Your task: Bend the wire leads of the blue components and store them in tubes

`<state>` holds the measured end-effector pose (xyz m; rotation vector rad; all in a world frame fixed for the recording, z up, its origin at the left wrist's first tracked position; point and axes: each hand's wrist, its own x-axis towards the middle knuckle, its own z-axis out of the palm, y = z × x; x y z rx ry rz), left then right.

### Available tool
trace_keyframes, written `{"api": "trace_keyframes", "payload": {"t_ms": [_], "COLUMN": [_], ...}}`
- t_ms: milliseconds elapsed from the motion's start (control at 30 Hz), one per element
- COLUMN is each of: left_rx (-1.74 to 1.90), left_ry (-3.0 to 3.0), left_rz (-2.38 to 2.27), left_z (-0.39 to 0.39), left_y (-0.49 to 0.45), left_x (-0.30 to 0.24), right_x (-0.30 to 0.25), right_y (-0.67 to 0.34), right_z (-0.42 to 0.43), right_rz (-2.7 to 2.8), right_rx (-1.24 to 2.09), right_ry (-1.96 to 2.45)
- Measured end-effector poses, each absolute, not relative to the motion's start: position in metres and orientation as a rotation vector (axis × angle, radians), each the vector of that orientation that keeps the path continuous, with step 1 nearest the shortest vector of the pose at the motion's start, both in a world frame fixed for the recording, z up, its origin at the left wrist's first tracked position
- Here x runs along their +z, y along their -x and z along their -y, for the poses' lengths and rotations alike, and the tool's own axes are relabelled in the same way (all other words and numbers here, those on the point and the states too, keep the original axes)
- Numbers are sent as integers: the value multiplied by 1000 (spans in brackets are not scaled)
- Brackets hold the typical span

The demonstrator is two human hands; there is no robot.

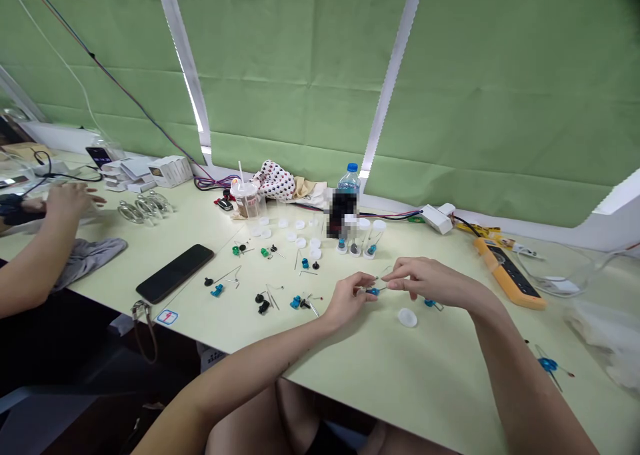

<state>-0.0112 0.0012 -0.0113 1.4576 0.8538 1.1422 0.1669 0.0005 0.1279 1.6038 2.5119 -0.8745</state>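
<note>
Just above the tabletop, my left hand (349, 300) pinches a small blue part (373, 292) between thumb and fingertips. My right hand (425, 281) meets it from the right, its thumb and forefinger pressed together by a thin metal piece at the blue part; what exactly they grip is too small to make out. A round white lid (407, 317) lies below my right hand. Partly under that hand is another blue piece (431, 303) with a bent wire. Left of my left hand lies a group of blue and black parts (297, 302) with thin metal rods.
Several clear vials with white caps (371, 247) stand behind my hands. A black phone (175, 273) lies to the left, an orange multimeter (509, 273) to the right. Behind are a drink cup (246, 200) and bottle (350, 178). Another person's arm (45, 241) works at far left.
</note>
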Motion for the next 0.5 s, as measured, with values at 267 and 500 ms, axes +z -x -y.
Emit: {"api": "trace_keyframes", "payload": {"t_ms": [267,500], "left_rx": [1156,1176], "left_ry": [-1388,-1316], "left_rz": [-864,-840], "left_z": [-1,-1], "left_y": [11,9], "left_x": [-11,-8], "right_x": [122,126], "right_y": [-167,-162], "right_z": [0,2], "right_rz": [-2666,-2733], "right_rx": [-748,-744], "right_ry": [-1588,-1582]}}
